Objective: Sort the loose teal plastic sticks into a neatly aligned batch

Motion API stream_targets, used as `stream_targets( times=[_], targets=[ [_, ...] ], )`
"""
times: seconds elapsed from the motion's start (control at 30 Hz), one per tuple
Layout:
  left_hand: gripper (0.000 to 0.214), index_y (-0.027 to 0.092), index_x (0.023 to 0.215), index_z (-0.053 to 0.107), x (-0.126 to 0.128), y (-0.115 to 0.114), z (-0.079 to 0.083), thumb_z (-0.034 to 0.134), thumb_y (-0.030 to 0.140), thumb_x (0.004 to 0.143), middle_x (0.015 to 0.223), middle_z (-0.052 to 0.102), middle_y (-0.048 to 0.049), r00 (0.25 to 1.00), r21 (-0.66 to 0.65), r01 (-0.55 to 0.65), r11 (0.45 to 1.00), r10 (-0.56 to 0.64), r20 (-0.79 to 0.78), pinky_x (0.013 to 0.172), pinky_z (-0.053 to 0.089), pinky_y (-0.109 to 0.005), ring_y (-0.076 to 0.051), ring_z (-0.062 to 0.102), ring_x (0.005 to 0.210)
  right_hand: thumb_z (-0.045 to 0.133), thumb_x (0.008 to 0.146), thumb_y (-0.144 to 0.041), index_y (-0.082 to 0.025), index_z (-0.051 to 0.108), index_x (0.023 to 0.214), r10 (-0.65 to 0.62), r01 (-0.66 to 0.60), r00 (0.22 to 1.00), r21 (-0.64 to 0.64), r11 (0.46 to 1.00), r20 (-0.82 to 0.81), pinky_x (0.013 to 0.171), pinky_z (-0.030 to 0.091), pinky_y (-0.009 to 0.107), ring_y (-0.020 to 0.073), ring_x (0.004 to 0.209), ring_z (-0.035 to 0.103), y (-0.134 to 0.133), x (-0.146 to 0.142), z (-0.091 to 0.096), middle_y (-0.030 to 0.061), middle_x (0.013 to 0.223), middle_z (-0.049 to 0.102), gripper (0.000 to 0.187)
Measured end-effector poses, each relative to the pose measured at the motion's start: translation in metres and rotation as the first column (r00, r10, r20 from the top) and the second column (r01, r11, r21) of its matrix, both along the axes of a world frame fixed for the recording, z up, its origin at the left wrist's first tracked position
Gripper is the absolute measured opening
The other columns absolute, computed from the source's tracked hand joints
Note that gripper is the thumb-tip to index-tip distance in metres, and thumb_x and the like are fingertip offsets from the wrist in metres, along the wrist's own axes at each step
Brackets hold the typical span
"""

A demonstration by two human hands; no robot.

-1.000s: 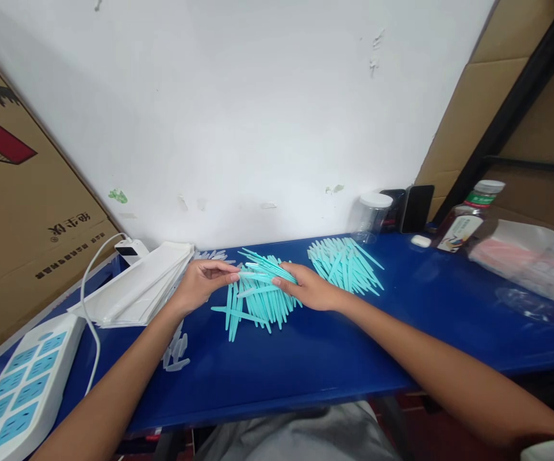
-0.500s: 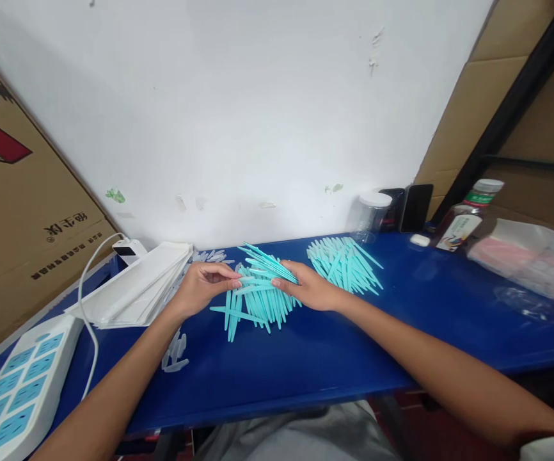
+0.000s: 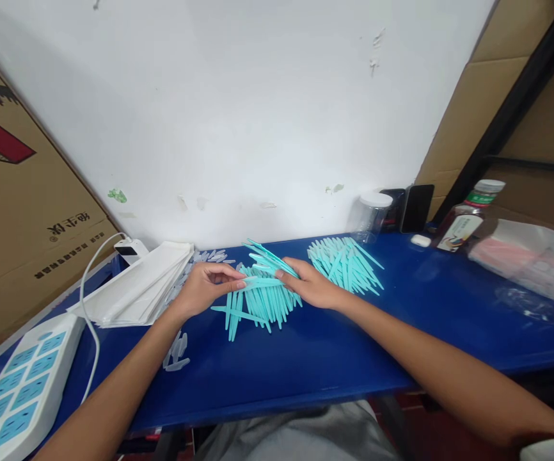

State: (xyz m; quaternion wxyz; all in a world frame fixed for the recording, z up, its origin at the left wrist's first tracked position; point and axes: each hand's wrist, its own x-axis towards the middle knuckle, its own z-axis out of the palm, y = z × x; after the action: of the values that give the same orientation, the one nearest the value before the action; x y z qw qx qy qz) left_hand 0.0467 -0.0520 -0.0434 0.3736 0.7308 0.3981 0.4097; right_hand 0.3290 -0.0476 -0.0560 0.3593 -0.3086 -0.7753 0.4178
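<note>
A loose heap of teal plastic sticks lies on the blue table in front of me. My left hand pinches one end of a single teal stick held level just above the heap. My right hand grips a small bundle of teal sticks that fans out toward the wall, and its fingertips meet the other end of the single stick. A second, neater pile of teal sticks lies to the right of my right hand.
White flat sleeves are stacked at the left, with small clear plastic caps strewn beside them. A white power strip and cable sit at the near left. At the back right stand a clear jar, a phone, a bottle and plastic bags.
My hands have drawn closer together over the heap. The bundle in my right hand has tilted up a little, and the single stick now spans both hands.
</note>
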Motion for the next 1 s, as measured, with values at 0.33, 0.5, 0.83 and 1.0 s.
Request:
stream_targets(
  times=[0.33,0.5,0.83,1.0],
  targets=[
    [0.026,0.017,0.092,0.081,-0.001,0.0,-0.003,0.088,0.037,0.076,0.088,0.079,-0.0087,1.0,-0.056,-0.03,0.998,0.029,-0.005,0.072,0.061,-0.03,-0.021,0.073,0.078,0.051,0.099,-0.059,-0.021,0.054,0.093,-0.054,0.054,0.998,0.032,0.998,0.022,0.071,0.043,0.031,0.0197,0.08,0.052,0.0,0.002,0.004,0.0025,0.088,0.055,0.039],
    [0.026,0.017,0.093,0.081,-0.001,0.0,0.0,0.087,0.037,0.077,0.089,0.079,-0.009,1.0,-0.063,-0.031,0.998,0.031,-0.003,0.074,0.061,-0.031,-0.022,0.074,0.081,0.049,0.099,-0.061,-0.022,0.052,0.092,-0.06,0.06,0.997,0.012,0.998,0.04,0.068,0.042,0.031,0.0198,0.077,0.05,0.001,0.002,0.002,0.0013,0.081,0.052,0.04],
    [0.026,0.018,0.092,0.082,-0.002,0.001,0.0,0.086,0.039,0.077,0.088,0.08,-0.0088,0.999,-0.076,-0.02,0.997,0.017,-0.034,0.076,0.062,-0.034,-0.024,0.075,0.082,0.048,0.101,-0.056,-0.022,0.043,0.084,-0.099,0.091,0.99,0.083,0.992,0.1,0.068,0.037,0.029,0.0165,0.076,0.043,0.004,0.002,0.0,-0.001,0.082,0.044,0.039],
    [0.031,0.019,0.094,0.082,-0.011,0.005,0.007,0.082,0.047,0.08,0.087,0.08,-0.0086,0.991,-0.082,-0.026,0.996,0.015,-0.134,0.07,0.06,-0.031,-0.024,0.074,0.079,0.046,0.102,-0.056,-0.022,0.045,0.085,-0.086,0.076,0.991,0.092,0.993,0.107,0.069,0.038,0.029,0.0174,0.077,0.045,0.004,0.003,0.001,-0.0001,0.084,0.046,0.038]
  ],
)
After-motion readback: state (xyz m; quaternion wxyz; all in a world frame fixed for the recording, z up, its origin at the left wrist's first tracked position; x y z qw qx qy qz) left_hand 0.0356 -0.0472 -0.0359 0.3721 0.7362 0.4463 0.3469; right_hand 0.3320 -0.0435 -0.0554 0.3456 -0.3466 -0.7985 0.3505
